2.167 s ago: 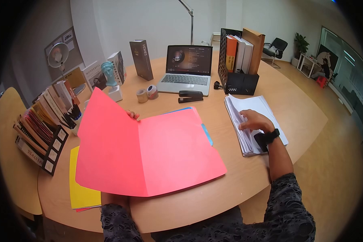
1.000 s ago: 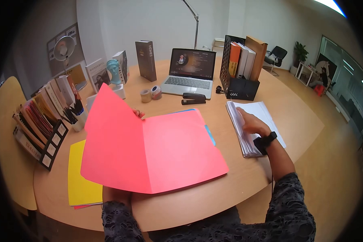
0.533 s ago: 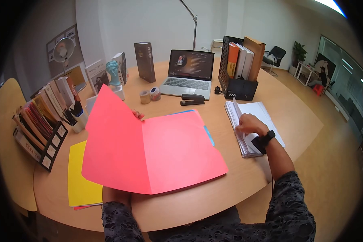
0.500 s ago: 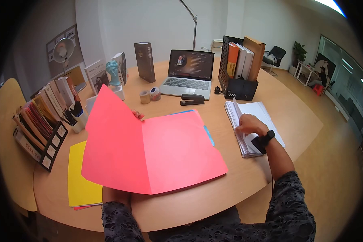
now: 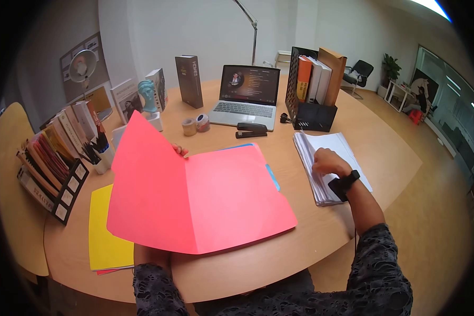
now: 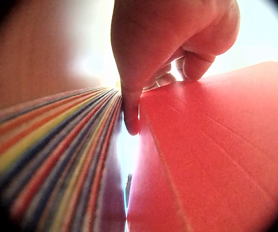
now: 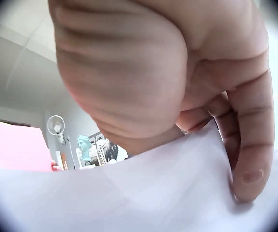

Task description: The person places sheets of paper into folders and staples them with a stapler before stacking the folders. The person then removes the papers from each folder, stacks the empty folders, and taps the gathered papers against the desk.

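A pink-red folder (image 5: 237, 195) lies spread at the table's middle, its left cover raised at a slant. At the cover's top edge, my left hand (image 6: 177, 38) grips it with the thumb on the underside; in the head view mostly its fingertips show. The left wrist view shows a stack of coloured folders (image 6: 57, 159) beneath the raised cover. To the right lies a thick stack of white paper (image 5: 347, 152). Over its left part my right hand (image 5: 329, 162) pinches a lifted white sheet (image 7: 129, 193), thumb on one side and fingers on the other.
Yellow folders (image 5: 110, 226) lie at the left, partly under the raised cover. A stapler (image 5: 252, 130), tape rolls (image 5: 195, 125) and a laptop (image 5: 245, 105) stand beyond. A black book rack (image 5: 316, 117) is behind the paper; file holders (image 5: 63, 195) stand far left.
My right hand has gone from spread fingers over the paper to a pinch on a lifted sheet, whose top now leans lower than half a second ago. The left hand keeps its grip.
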